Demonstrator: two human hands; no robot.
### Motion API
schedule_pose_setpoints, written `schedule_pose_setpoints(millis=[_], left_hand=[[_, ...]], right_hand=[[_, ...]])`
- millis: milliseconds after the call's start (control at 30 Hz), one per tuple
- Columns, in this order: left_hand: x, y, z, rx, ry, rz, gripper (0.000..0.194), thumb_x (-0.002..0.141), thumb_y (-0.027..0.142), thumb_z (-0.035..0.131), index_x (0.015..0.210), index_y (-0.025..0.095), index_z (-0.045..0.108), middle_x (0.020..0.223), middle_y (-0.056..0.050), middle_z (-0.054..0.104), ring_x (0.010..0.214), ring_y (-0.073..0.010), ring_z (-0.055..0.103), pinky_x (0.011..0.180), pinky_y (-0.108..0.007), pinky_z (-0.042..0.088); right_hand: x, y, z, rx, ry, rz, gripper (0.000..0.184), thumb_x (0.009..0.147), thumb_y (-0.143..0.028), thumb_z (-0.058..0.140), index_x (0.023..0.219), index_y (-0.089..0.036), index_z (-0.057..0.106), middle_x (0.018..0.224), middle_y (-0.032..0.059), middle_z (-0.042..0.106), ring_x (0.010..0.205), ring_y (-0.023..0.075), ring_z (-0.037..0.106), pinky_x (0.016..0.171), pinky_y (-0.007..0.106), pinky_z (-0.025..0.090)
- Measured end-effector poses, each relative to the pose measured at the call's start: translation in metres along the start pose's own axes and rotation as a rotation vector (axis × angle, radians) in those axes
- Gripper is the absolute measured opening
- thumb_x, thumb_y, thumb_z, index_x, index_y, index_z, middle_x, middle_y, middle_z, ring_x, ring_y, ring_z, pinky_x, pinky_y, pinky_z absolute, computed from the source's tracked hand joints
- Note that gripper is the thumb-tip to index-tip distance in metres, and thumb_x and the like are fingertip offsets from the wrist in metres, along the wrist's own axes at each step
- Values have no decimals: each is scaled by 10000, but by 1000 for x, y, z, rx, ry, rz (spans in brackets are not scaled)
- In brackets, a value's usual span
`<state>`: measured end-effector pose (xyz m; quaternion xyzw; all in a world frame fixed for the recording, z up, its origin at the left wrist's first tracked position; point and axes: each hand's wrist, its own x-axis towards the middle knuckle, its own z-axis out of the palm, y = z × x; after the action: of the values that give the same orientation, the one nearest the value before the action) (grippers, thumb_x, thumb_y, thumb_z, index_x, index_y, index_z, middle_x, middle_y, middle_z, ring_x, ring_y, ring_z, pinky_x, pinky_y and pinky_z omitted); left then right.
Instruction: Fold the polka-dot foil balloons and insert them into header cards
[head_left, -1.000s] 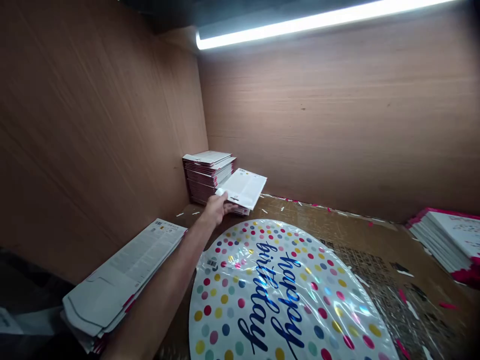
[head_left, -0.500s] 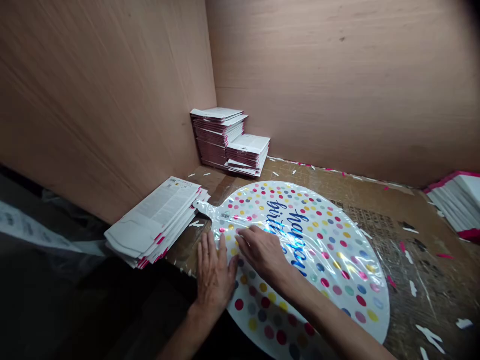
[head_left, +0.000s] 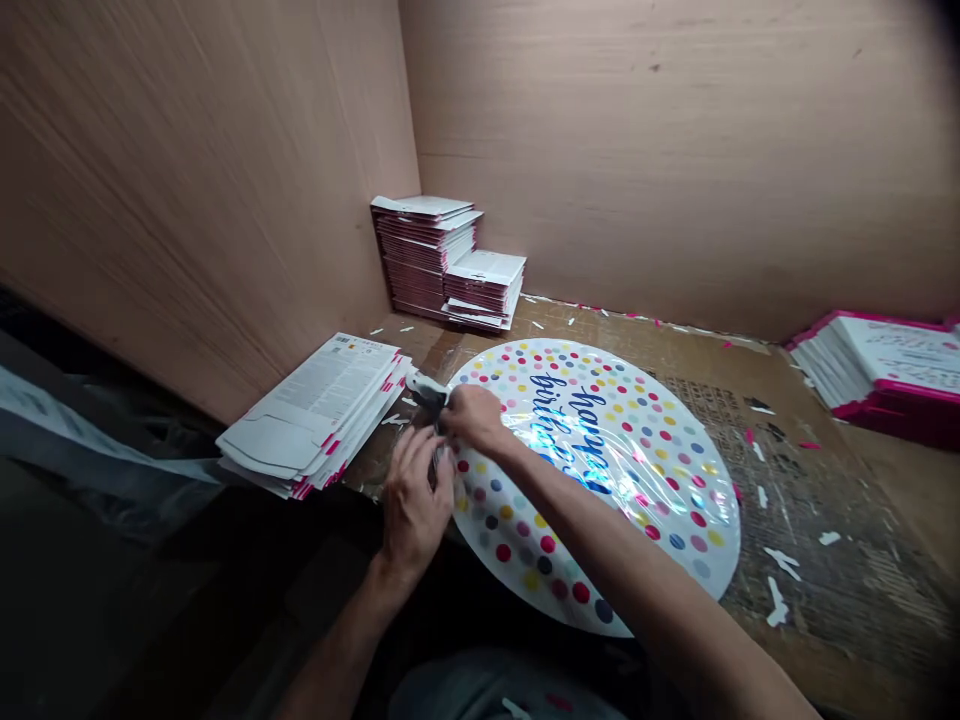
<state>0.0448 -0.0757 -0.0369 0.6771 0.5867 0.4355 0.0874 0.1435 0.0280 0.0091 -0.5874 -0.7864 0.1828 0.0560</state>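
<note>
A flat round foil balloon (head_left: 637, 450) with coloured dots and blue "happy birthday" lettering lies on the cardboard. Its left edge, near the neck, is bent up, and a grey underside shows there. My right hand (head_left: 472, 417) is closed on that raised edge, its forearm crossing above the balloon. Close beside it, my left hand (head_left: 415, 490) has curled fingers pinching the same edge just below. Parts of the fingertips and of the fold are hidden. Left of both hands lies a slanted pile of white printed packets (head_left: 307, 400) with pink edges.
A tall stack of packets (head_left: 424, 265) and a lower stack (head_left: 487, 290) stand in the back corner by the wooden walls (head_left: 600, 150). White and pink packets (head_left: 892, 365) lie at right. Paper scraps (head_left: 780, 560) litter the cardboard surface (head_left: 847, 500). Plastic sheeting hangs at left.
My right hand has moved left to the balloon's neck edge, which is now folded up. My left hand has gone from lying flat to gripping. The view has shifted slightly right.
</note>
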Motion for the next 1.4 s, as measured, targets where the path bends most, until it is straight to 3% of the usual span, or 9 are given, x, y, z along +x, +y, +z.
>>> schedule_pose_setpoints(millis=[100, 267, 433, 667, 867, 1033, 1100, 1233, 1400], left_hand=[[38, -4, 4, 51, 2, 41, 307, 950, 220, 403, 1059, 147, 681, 1119, -130, 706, 1187, -257, 579, 1069, -417, 440], [78, -14, 24, 327, -372, 74, 360, 964, 204, 344, 1011, 106, 687, 1024, -170, 715, 1067, -292, 623, 1009, -454, 462], [72, -24, 26, 494, -463, 112, 428, 940, 326, 467, 1313, 132, 546, 1407, -182, 550, 1327, -377, 453, 1038, -557, 407], [81, 52, 15, 574, -306, 205, 398, 890, 307, 536, 1212, 76, 578, 1209, -221, 625, 1142, -362, 572, 991, -480, 418], [-13, 100, -7, 20, -1116, 102, 373, 785, 600, 630, 958, 277, 703, 787, -59, 707, 703, -249, 661, 639, -306, 481], [-73, 92, -36, -259, -1449, 73, 299, 719, 646, 645, 639, 360, 681, 473, 29, 569, 459, -218, 572, 468, -301, 420], [-61, 103, -29, -286, -1312, 81, 287, 704, 640, 673, 653, 357, 690, 515, 22, 605, 508, -213, 600, 508, -297, 449], [-17, 126, 5, -162, -626, 60, 316, 819, 568, 593, 809, 279, 720, 735, -50, 700, 695, -217, 660, 686, -302, 505], [1, 75, 32, 133, -429, 101, 439, 933, 514, 437, 1076, 171, 671, 1078, -136, 709, 1040, -278, 650, 935, -398, 504]], right_hand=[[-3, 26, 3, 287, 23, 63, 316, 940, -298, 498, 807, -121, 723, 772, 99, 749, 711, 169, 710, 622, 215, 498], [-17, 51, 13, 654, 90, 143, 291, 890, -264, 476, 669, -147, 625, 595, 20, 677, 472, 80, 585, 456, 154, 398], [-67, 105, -2, 902, 157, 279, 271, 839, -371, 565, 676, -156, 595, 545, 7, 632, 424, 75, 511, 406, 164, 368], [-145, 182, -20, 1112, 262, 588, 311, 787, -439, 679, 681, -160, 591, 495, -8, 589, 335, 57, 424, 301, 162, 274], [-162, 202, -24, 1145, 272, 623, 336, 803, -451, 676, 671, -151, 602, 467, -19, 566, 299, 59, 403, 293, 183, 340], [-157, 207, -34, 958, 230, 611, 304, 837, -381, 642, 639, -157, 586, 453, -11, 577, 281, 46, 386, 270, 156, 254], [-159, 212, -37, 916, 244, 601, 290, 831, -377, 640, 646, -163, 581, 455, -14, 577, 283, 54, 400, 269, 161, 251], [-169, 225, -37, 959, 352, 601, 299, 825, -403, 625, 639, -184, 542, 446, -35, 543, 295, 59, 386, 289, 172, 250], [-176, 232, -34, 1033, 402, 494, 399, 801, -504, 637, 592, -196, 496, 428, -44, 490, 326, 54, 365, 323, 180, 243]])
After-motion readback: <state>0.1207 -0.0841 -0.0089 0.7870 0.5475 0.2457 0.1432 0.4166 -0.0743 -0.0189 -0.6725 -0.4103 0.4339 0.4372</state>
